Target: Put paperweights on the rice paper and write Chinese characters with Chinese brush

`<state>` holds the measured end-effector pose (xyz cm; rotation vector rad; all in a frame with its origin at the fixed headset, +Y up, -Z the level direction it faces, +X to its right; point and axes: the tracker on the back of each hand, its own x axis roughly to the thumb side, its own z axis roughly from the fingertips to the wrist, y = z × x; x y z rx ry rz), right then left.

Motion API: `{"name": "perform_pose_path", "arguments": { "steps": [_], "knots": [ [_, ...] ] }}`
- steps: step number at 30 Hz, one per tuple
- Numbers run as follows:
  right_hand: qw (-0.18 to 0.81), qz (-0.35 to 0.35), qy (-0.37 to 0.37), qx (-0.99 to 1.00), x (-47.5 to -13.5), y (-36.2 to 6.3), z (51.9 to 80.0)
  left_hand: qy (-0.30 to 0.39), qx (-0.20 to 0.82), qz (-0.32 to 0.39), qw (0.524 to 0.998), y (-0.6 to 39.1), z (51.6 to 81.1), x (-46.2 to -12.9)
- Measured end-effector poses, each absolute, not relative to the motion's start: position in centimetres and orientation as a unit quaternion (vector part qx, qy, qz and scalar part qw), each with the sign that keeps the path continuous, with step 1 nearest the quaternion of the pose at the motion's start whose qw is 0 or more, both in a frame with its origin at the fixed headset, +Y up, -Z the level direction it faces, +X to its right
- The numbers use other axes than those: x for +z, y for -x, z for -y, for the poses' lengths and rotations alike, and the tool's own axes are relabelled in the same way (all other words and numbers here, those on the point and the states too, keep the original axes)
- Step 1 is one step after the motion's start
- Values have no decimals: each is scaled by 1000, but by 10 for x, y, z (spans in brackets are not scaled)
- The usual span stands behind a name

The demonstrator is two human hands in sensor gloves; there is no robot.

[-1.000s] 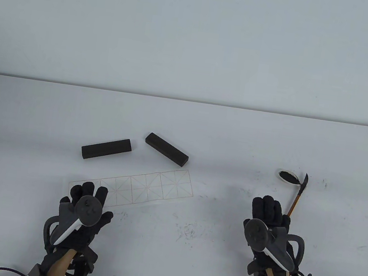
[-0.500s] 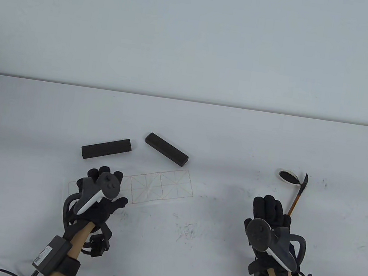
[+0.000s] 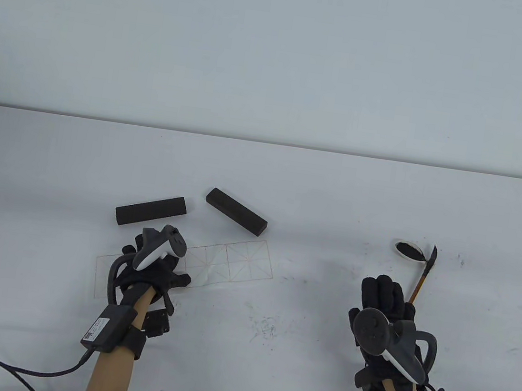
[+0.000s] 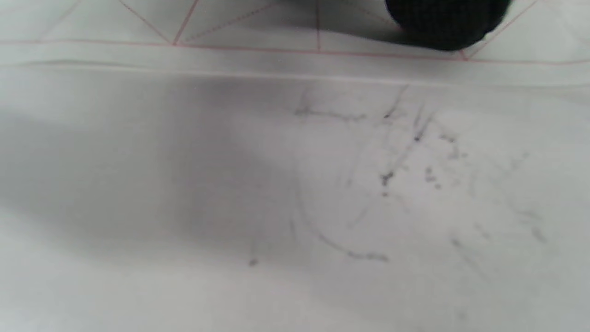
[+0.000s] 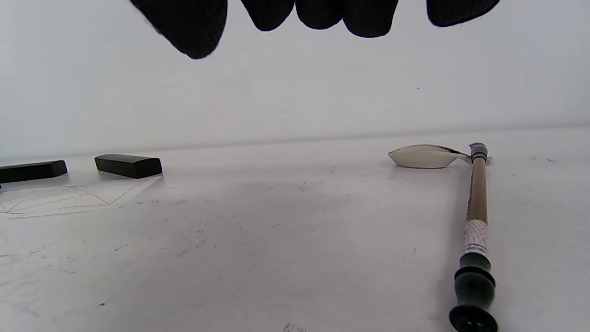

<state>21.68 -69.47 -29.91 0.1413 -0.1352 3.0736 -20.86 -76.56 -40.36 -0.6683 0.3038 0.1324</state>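
Leftmost, we see the left hand (image 3: 147,272) lying over the near-left part of the rice paper (image 3: 237,264), a strip printed with red grid squares. Its thumb juts out to the right; the other fingers are hidden under the tracker, so we cannot tell whether they lie flat or curl. In the left wrist view 1 gloved fingertip (image 4: 447,23) sits on the paper just past its near edge, with faint ink smudges on the table (image 4: 230,193) below.

Just beyond this hand lie 2 dark paperweights: the left paperweight (image 3: 151,211) sits right ahead of the knuckles, off the paper, and the right paperweight (image 3: 236,211) lies ahead and to the right, angled, just beyond the paper's far edge.

Well to the right, the right hand (image 3: 386,303) hovers with fingers relaxed and holding nothing; in the right wrist view its fingertips (image 5: 189,27) hang free. Just right of this hand lies the Chinese brush (image 3: 423,279), its tip pointing away beside a small ink dish (image 3: 408,250) ahead of the fingers.
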Motion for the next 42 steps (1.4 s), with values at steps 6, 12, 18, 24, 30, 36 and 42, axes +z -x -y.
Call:
{"name": "perform_pose_path", "arguments": {
  "steps": [6,12,18,24,30,36,42],
  "knots": [
    [29,42,-46,998,-299,-217,694,323,32,-149,934,203,763,-404],
    [30,42,-46,998,-299,-217,694,320,10,-124,939,197,765,-397],
    [27,40,-49,998,-298,-216,694,307,-17,-72,949,183,767,-384],
    [27,38,-49,998,-298,-215,694,298,-29,-34,953,168,768,-371],
    [26,37,-48,998,-298,-215,694,296,-45,-3,954,153,768,-361],
    [24,34,-49,998,-298,-214,695,296,-61,30,953,134,768,-350],
    [24,31,-49,998,-298,-214,695,293,-84,59,951,117,768,-339]
  ]
}}
